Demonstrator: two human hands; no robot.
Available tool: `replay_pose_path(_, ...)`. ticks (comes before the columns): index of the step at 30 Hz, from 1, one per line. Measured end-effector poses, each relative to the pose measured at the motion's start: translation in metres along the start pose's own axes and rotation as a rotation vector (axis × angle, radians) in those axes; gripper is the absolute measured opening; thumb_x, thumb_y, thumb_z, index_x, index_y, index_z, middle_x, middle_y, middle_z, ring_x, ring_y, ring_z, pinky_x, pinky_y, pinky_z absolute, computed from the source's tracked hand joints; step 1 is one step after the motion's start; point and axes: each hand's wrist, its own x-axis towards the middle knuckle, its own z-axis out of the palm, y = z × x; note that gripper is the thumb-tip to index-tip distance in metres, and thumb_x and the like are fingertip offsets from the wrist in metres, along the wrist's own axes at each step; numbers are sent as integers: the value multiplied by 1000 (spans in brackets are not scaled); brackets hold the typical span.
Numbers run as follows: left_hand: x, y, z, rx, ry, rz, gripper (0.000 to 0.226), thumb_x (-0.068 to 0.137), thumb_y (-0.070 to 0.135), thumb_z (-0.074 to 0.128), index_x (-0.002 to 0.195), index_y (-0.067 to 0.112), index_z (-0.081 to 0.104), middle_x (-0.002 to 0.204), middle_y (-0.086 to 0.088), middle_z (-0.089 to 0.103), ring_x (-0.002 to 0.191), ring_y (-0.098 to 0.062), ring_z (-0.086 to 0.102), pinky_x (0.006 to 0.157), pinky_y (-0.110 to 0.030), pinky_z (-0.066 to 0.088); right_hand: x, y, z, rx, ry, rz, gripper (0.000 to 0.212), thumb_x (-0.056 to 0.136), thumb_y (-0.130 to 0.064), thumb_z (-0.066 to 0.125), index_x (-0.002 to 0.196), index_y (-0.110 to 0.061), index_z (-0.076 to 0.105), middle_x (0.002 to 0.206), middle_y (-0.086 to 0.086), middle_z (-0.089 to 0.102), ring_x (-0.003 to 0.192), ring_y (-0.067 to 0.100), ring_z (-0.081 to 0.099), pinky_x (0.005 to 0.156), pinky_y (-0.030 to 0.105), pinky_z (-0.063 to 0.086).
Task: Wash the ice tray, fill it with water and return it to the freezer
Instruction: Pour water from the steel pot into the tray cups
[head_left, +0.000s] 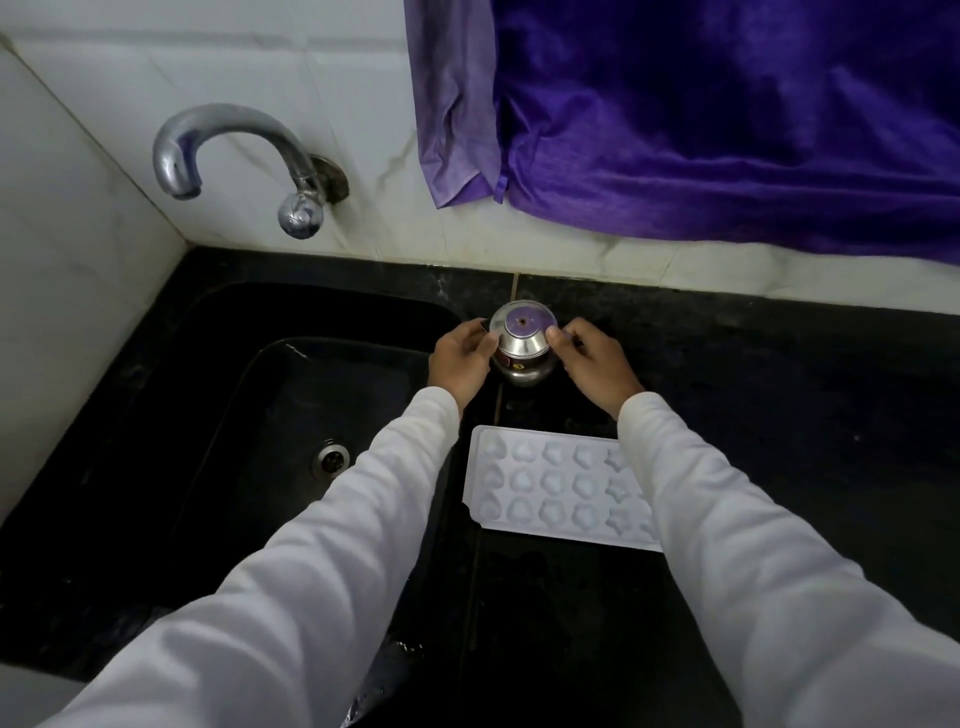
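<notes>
Left hand (460, 358) and right hand (592, 364) clasp the steel pot (521, 345) — filling step, likely. Next, a steady pour into the ice tray (550, 486).

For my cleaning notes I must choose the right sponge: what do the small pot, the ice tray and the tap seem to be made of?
The small pot looks like polished steel: silvery, its top reflects purple. The ice tray seems matte white plastic, with moulded cups and no shine. The tap looks like chromed metal, with bright highlights.
</notes>
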Motion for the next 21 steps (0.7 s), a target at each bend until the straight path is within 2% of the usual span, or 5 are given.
replay_pose_path(2, -8, 7, -1, -36, 2, 23, 36, 95, 23, 65, 130, 16, 61, 114, 2, 72, 112, -15, 66, 102, -41, 52, -5, -9, -1, 38, 49, -7, 35, 96, -43, 54, 78, -14, 50, 72, -3, 53, 67, 8, 47, 67, 24, 40)
replay_pose_path(4, -23, 17, -3, -84, -15, 56, 35, 98, 20, 61, 132, 14, 60, 116, -1, 71, 112, -16, 66, 93, -31, 56, -15, -20, -4, 119, 107, -23, 35, 95, -45, 56, 74, -19, 47, 69, -7, 49, 63, 5, 44, 65, 22, 39)
replay_pose_path(8, -61, 32, -11, -125, -96, 160, 33, 99, 16, 58, 132, 13, 60, 118, -5, 70, 105, -14, 66, 81, -21, 56, -46, -34, -13, 300, 205, -53, 40, 93, -43, 60, 65, -24, 39, 61, -11, 37, 62, 7, 36, 62, 26, 35)
replay_pose_path(16, -126, 4, -20, -161, -229, 149, 26, 101, 11, 54, 124, 12, 66, 113, -6, 73, 100, -17, 72, 82, -27, 58, -123, -27, -15, 418, 271, -47, 44, 88, -33, 70, 64, -19, 36, 66, 5, 36, 65, 16, 36, 62, 30, 36)
replay_pose_path(21, -146, -17, -29, -168, -258, 78, 25, 102, 11, 53, 122, 12, 67, 114, -5, 74, 104, -21, 71, 89, -34, 58, -153, -21, -15, 383, 308, -47, 45, 86, -29, 73, 64, -13, 37, 64, 4, 33, 64, 14, 33, 58, 22, 34)
